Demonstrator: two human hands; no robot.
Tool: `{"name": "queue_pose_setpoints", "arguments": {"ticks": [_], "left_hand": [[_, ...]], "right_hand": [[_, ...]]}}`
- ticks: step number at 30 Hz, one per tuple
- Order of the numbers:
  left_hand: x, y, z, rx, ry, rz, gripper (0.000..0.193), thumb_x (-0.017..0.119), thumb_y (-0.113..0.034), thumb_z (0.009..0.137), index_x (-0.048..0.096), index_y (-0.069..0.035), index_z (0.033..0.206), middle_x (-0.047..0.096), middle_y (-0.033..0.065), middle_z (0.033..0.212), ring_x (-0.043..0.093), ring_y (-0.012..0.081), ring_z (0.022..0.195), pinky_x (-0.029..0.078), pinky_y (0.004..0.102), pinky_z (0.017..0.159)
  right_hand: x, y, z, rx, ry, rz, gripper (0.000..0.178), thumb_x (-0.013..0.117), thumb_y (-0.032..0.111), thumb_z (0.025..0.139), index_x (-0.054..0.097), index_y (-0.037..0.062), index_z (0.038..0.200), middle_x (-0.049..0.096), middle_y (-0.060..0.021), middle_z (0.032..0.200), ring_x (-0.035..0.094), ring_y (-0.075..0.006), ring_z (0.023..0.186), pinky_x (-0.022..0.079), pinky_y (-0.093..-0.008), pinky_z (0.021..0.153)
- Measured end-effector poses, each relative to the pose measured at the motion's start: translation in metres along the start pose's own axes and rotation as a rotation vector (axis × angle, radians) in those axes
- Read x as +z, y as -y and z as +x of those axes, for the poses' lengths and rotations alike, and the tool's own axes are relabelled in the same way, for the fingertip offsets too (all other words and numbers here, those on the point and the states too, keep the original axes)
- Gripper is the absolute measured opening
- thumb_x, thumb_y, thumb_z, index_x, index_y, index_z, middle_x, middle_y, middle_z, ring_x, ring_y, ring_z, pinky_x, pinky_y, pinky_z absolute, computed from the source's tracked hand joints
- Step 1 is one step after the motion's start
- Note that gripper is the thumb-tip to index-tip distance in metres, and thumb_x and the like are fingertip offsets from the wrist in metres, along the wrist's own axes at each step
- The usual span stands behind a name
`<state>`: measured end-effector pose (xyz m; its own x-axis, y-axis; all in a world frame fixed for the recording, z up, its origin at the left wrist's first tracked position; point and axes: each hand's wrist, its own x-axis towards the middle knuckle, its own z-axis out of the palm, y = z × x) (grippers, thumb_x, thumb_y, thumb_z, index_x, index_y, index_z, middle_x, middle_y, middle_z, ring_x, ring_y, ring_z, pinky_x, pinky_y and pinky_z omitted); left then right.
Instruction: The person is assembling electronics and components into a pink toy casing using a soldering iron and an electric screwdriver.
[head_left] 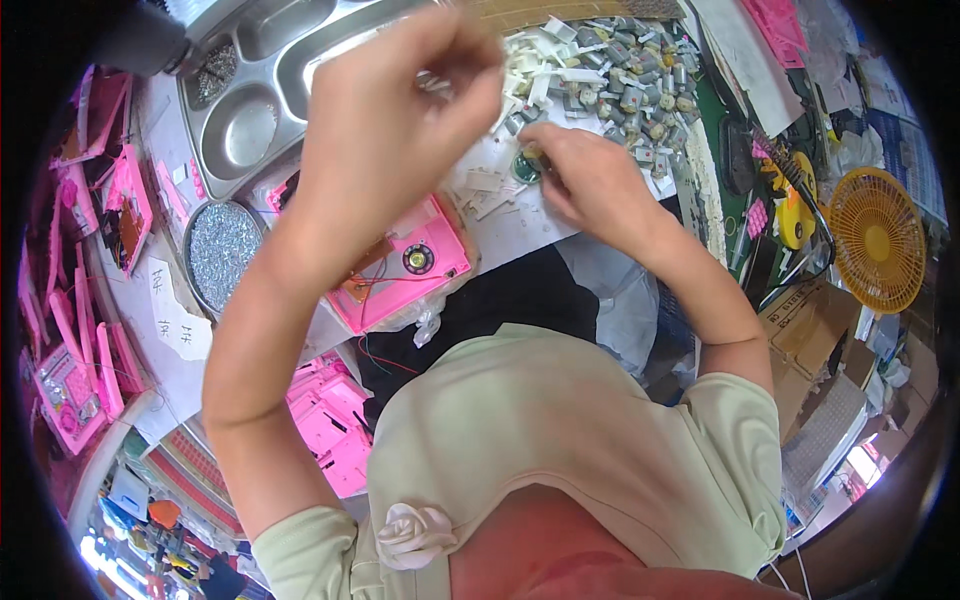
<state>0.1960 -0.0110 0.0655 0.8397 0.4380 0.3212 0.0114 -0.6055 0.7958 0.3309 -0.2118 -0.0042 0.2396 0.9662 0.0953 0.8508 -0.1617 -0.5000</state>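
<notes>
My left hand (400, 120) is raised over the metal compartment tray (290, 85), blurred, its fingers curled toward the thumb; anything between them is hidden. At the near edge of a heap of small grey motors (640, 85), my right hand (595, 185) bends its fingers beside a small round green piece (525, 167); what the fingertips hold, if anything, I cannot make out. White plastic parts (540, 70) lie mixed in at the heap's left side. Below my left wrist sits a pink plastic housing (400, 290) with a round black part (418, 259) and thin wires.
Silver screws fill a round dish (225, 255) left of my left forearm. More pink housings (80, 350) crowd the far left. White flat pieces (487, 190) lie between the hands. An orange fan-like grille (877, 240) and a cardboard box (815, 335) stand at the right.
</notes>
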Motion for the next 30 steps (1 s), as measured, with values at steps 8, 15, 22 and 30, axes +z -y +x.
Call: {"name": "queue_pose_setpoints", "arguments": {"ticks": [8,15,22,30], "left_hand": [[-0.014,0.007,-0.136,-0.234,0.003,-0.261,0.012,0.073,0.004,0.087,0.071,0.000,0.098,0.071,0.0082,0.091,0.070,0.0149,0.075,0.058,0.0274,0.067],[0.001,0.001,-0.163,-0.469,-0.140,-0.466,0.025,0.076,0.003,0.089,0.064,0.001,0.111,0.071,0.0107,0.097,0.073,0.0162,0.088,0.062,0.0292,0.076],[0.002,0.007,-0.166,-0.442,-0.161,-0.504,0.032,0.075,0.004,0.090,0.056,0.000,0.116,0.071,0.0107,0.099,0.073,0.0158,0.091,0.063,0.0299,0.079],[0.006,0.005,-0.166,-0.454,-0.272,-0.644,0.028,0.076,0.005,0.087,0.061,-0.001,0.110,0.070,0.0107,0.091,0.074,0.0198,0.086,0.062,0.0321,0.075]], "right_hand": [[-0.026,0.036,0.005,0.248,0.062,0.466,0.038,0.069,0.002,0.087,0.065,0.0059,0.125,0.067,-0.0059,0.088,0.066,-0.0172,0.078,0.054,-0.0309,0.070],[0.002,0.087,0.020,0.416,0.324,1.284,0.048,0.074,0.000,0.088,0.059,-0.0041,0.133,0.059,-0.0003,0.078,0.060,-0.0065,0.060,0.047,-0.0198,0.053],[0.013,0.083,0.028,0.372,0.468,1.376,0.045,0.072,0.001,0.092,0.058,-0.0002,0.135,0.063,-0.0004,0.081,0.061,-0.0069,0.063,0.047,-0.0194,0.055],[0.020,0.082,0.024,-0.117,0.154,0.721,0.052,0.077,-0.001,0.083,0.062,0.0013,0.132,0.071,-0.0059,0.093,0.061,-0.0093,0.068,0.053,-0.0246,0.061]]}}
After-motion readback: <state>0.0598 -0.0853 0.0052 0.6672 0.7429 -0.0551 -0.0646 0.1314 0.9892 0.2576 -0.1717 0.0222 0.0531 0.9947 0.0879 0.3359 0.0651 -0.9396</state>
